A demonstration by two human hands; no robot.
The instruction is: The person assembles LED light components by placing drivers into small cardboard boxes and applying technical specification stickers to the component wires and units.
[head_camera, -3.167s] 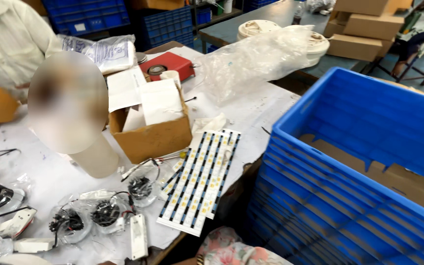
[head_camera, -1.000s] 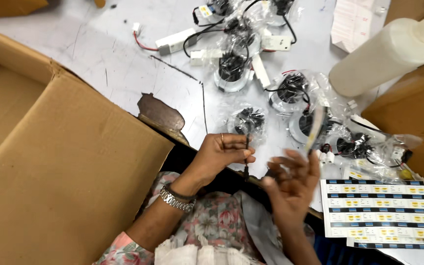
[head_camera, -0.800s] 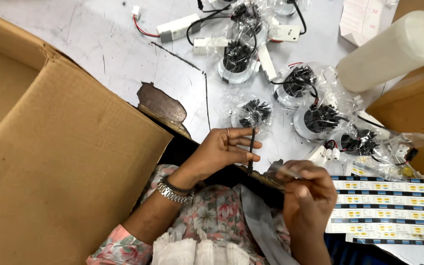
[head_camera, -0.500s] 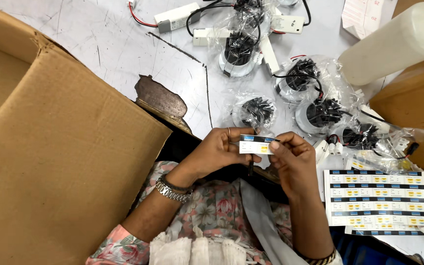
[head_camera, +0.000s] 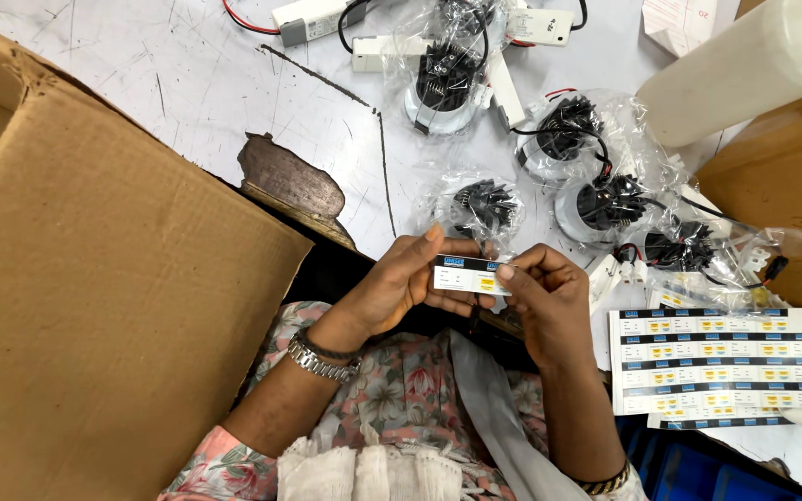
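The small label [head_camera: 472, 276] is in the air just above the worktop [head_camera: 187, 83] edge, between both hands. The left hand [head_camera: 392, 288] pinches its left end, and the right hand [head_camera: 540, 297] has a fingertip grip on its right end. It looks very light, thin and bendable, probably sticky behind, so the edges are the best place to take it. Just beyond lies a bagged lamp [head_camera: 485, 206], and a label sheet [head_camera: 730, 362] is at the right
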